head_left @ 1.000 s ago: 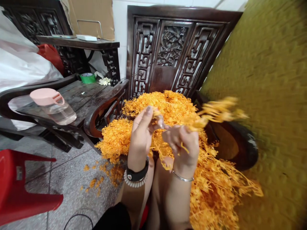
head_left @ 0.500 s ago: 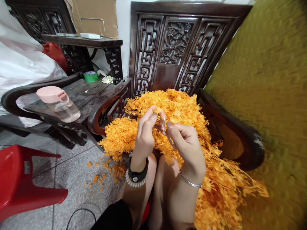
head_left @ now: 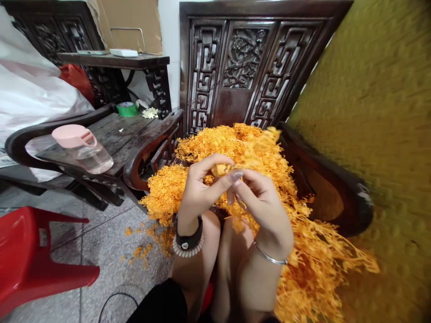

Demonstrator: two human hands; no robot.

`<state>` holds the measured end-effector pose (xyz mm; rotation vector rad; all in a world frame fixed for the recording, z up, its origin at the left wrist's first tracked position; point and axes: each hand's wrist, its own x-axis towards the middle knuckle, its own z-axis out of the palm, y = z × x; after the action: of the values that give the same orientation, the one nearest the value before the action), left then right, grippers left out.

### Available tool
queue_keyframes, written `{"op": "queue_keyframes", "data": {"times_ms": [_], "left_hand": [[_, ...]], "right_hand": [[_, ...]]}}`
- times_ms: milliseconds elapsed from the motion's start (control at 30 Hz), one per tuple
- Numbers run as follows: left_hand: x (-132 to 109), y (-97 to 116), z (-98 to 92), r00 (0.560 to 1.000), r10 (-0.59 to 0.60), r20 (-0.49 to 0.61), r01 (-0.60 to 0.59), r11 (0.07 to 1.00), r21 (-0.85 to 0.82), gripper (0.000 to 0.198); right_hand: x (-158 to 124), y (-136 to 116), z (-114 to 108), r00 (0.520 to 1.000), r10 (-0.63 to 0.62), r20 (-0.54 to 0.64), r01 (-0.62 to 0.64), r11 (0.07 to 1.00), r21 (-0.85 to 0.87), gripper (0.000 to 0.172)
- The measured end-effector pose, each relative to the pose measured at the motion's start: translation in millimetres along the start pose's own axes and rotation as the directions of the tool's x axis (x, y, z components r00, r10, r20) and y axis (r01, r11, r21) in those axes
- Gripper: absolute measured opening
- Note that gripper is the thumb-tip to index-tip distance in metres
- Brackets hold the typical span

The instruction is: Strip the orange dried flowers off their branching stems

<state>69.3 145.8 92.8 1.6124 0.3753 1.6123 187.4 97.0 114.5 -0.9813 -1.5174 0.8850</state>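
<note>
Above my knees, my left hand (head_left: pixel 200 190) is closed around a small bundle of orange pieces (head_left: pixel 221 169), its thumb pressed toward the right fingertips. Close against it, my right hand (head_left: pixel 267 208) pinches an orange sprig (head_left: pixel 266 141); the sprig's blurred far end sticks up to the right, and its gripped part is mostly hidden by the fingers. Behind and under both hands lies a big heap of orange branching sprigs (head_left: pixel 215 140), spread over a dark wooden chair and down to the right.
A clear bottle with a pink lid (head_left: pixel 96 157) and a green tape roll (head_left: pixel 127 109) rest on the dark wooden seat at left. A red stool (head_left: pixel 20 251) stands lower left. Orange scraps (head_left: pixel 138 251) and a black cable (head_left: pixel 117 294) lie on the floor. A carved chair back (head_left: pixel 232 89) rises behind.
My left hand has turned, its thumb now reaching across to the right fingertips. A blurred sprig end now shows above my right hand. The view has shifted slightly.
</note>
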Motion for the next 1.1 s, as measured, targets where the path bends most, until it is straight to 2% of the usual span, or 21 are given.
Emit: {"op": "queue_keyframes", "data": {"times_ms": [100, 200, 300, 433, 533, 600, 667, 767, 867, 967, 1100], "left_hand": [[1.0, -3.5, -0.2, 0.998, 0.043, -0.050, -0.043, 0.999, -0.003, 0.017], [1.2, -1.3, 6.1, 0.984, 0.055, -0.170, -0.058, 0.998, -0.012, 0.022], [-0.4, 4.0, 12.1, 0.969, 0.054, -0.241, -0.070, 0.996, -0.058, 0.023], [-4.5, 11.2, 12.1, 0.991, -0.030, -0.133, 0.013, 0.992, -0.129, 0.020], [-5.8, 12.9, 11.2, 0.994, -0.106, -0.026, 0.103, 0.988, -0.112, 0.022], [-4.6, 10.7, 13.6, 0.990, -0.139, -0.010, 0.136, 0.982, -0.127, 0.026], [-2.4, 6.4, 18.4, 0.986, -0.165, -0.017, 0.157, 0.960, -0.233, 0.029], [0.8, -0.6, 27.1, 0.967, -0.254, 0.015, 0.233, 0.858, -0.458, 0.029], [1.5, -3.4, 33.9, 0.939, -0.335, 0.073, 0.314, 0.753, -0.578, 0.029], [-0.9, -1.0, 38.1, 0.926, -0.359, 0.118, 0.347, 0.682, -0.643, 0.034], [-4.1, 5.8, 38.0, 0.923, -0.362, 0.133, 0.350, 0.644, -0.680, 0.044]], "right_hand": [[1.7, 4.3, 3.5, 0.992, -0.053, -0.114, 0.077, 0.973, 0.216, 0.004], [2.3, 8.5, 9.0, 0.979, -0.026, -0.202, 0.093, 0.940, 0.329, 0.011], [2.9, 9.1, 12.9, 0.976, -0.014, -0.219, 0.102, 0.911, 0.399, 0.014], [4.8, 6.1, 14.7, 0.977, 0.025, -0.210, 0.069, 0.901, 0.428, 0.012], [8.0, 5.4, 18.1, 0.953, 0.069, -0.296, 0.084, 0.877, 0.473, 0.009], [10.6, 6.2, 22.3, 0.921, 0.084, -0.380, 0.146, 0.830, 0.538, 0.009], [12.7, 7.3, 26.7, 0.884, 0.112, -0.455, 0.203, 0.783, 0.588, 0.008], [13.3, 7.9, 30.5, 0.859, 0.157, -0.488, 0.223, 0.742, 0.632, 0.004], [10.5, 5.9, 30.2, 0.867, 0.167, -0.470, 0.235, 0.695, 0.680, 0.004], [5.4, 1.9, 29.7, 0.881, 0.106, -0.461, 0.275, 0.678, 0.682, 0.001], [-0.2, -4.6, 31.2, 0.903, 0.058, -0.426, 0.274, 0.686, 0.674, 0.003]]}}
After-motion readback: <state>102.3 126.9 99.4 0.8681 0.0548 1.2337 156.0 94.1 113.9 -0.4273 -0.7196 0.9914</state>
